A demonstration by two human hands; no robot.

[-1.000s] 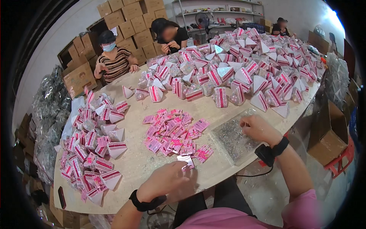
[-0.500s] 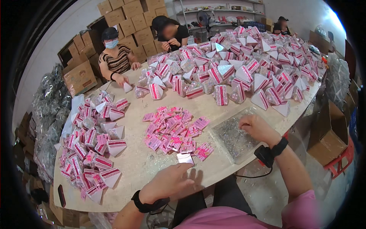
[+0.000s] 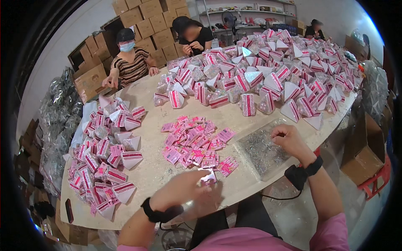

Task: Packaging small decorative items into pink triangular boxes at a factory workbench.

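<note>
My left hand (image 3: 182, 190) is over the front of the table, slightly smeared by motion. Its thumb and fingers look apart, right at a small white and pink card (image 3: 209, 179), and I cannot tell whether they touch it. Beyond that card lies a loose heap of pink printed cards (image 3: 194, 140). My right hand (image 3: 289, 141) hovers at the right side of a shallow clear tray (image 3: 250, 167) of thin silvery strands (image 3: 264, 152). Its fingers are pinched together, and anything between them is too small to make out.
Wedge-shaped pink and white packs form a big pile (image 3: 272, 79) at the back and a smaller pile (image 3: 102, 167) at left. A dark phone-like object (image 3: 69, 210) lies by the left edge. Co-workers sit behind the table. An open carton (image 3: 363, 148) stands at right.
My left hand has shifted slightly toward the white and pink card. The masked co-worker's hand has left a white wedge and moved over the left pile. My right hand stays pinched by the tray.
</note>
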